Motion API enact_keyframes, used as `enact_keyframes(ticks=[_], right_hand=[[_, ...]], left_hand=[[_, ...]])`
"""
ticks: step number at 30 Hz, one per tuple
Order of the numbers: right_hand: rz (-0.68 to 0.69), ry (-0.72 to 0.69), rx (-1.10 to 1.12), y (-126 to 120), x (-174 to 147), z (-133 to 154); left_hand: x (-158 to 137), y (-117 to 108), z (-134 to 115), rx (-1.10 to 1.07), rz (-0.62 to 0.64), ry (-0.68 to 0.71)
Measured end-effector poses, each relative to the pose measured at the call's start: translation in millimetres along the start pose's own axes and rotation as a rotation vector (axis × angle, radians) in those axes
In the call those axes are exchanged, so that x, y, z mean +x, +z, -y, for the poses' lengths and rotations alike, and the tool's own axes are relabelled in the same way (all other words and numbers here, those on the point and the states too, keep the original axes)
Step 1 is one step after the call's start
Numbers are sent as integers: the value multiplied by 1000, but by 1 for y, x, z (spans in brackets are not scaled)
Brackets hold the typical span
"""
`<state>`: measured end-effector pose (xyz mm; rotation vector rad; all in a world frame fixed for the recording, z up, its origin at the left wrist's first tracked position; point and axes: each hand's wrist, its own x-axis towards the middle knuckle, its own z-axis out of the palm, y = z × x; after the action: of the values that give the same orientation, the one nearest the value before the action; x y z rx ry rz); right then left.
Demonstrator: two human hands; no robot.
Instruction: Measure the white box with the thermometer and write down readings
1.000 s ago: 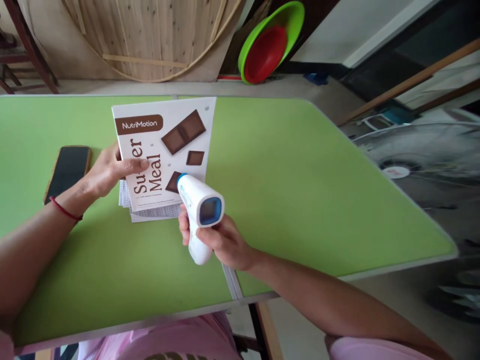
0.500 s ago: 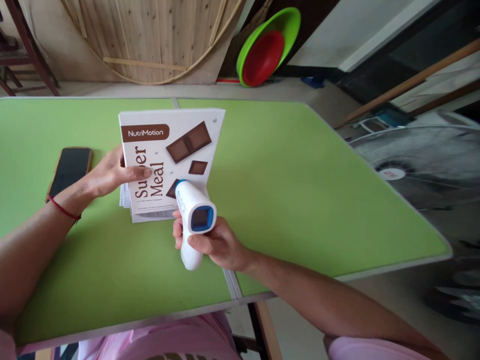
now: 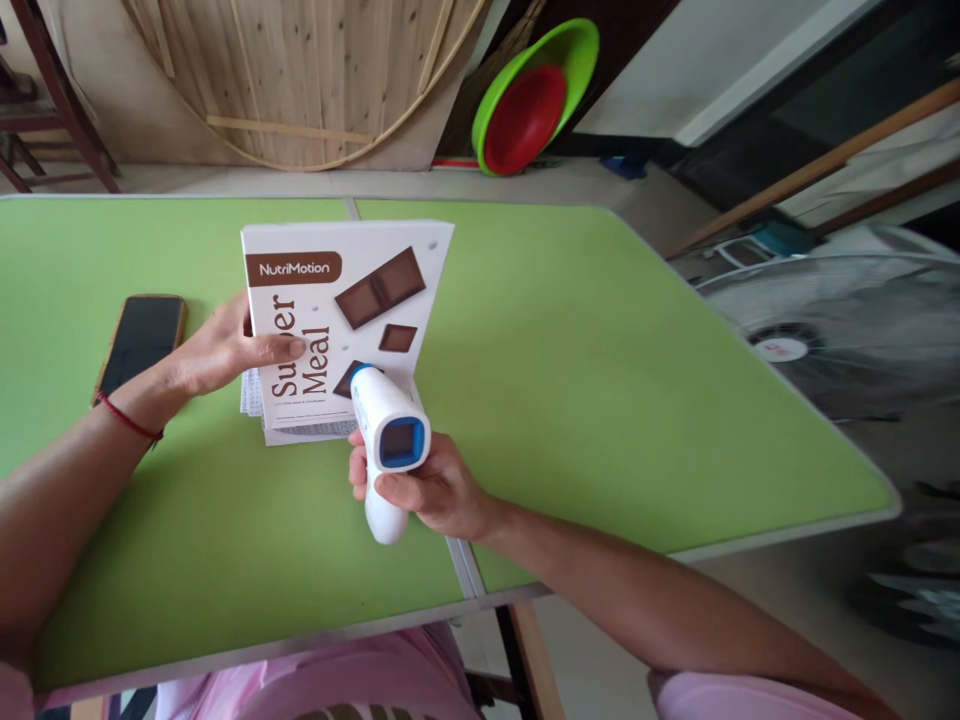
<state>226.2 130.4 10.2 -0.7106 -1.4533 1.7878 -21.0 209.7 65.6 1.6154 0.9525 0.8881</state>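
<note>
A white carton (image 3: pixel 390 320) printed "NutriMotion Super Meal" with brown chocolate pieces is tilted up over the green table (image 3: pixel 600 400). My left hand (image 3: pixel 232 345) grips its left side, thumb across the front and the other fingers hidden behind. In my right hand (image 3: pixel 435 490) is a white infrared thermometer (image 3: pixel 386 420) with a blue-framed screen that looks dark. My fingers wrap its handle, and its blue front end points at the carton's lower front. Whether that end touches the carton, I cannot tell. Below the carton's lower edge shows some printed paper or card (image 3: pixel 300 434).
A smartphone (image 3: pixel 142 340) lies on the table behind my left wrist. To the right beyond the table edge stands a large fan (image 3: pixel 780 345). Green (image 3: pixel 577 60) and red (image 3: pixel 525 120) basins lean at the back, beside a round wooden board (image 3: pixel 300 80).
Almost nothing differs. The thermometer has shifted very slightly in my right hand's hold, and the carton sits a touch lower in the view.
</note>
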Motion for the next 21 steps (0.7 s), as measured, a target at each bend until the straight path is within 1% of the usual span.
enact_keyframes(ticks=[4, 13, 17, 19, 21], right_hand=[[6, 10, -18, 0, -1, 0], [-44, 29, -107, 1, -1, 1], [-10, 26, -88, 1, 1, 4], [-2, -3, -62, -1, 1, 8], [-54, -97, -61, -5, 2, 13]], left_hand=[[0, 0, -1, 5, 2, -3], [0, 0, -4, 7, 7, 1], [0, 0, -3, -2, 16, -1], [0, 0, -3, 0, 11, -1], [0, 0, -3, 7, 2, -5]])
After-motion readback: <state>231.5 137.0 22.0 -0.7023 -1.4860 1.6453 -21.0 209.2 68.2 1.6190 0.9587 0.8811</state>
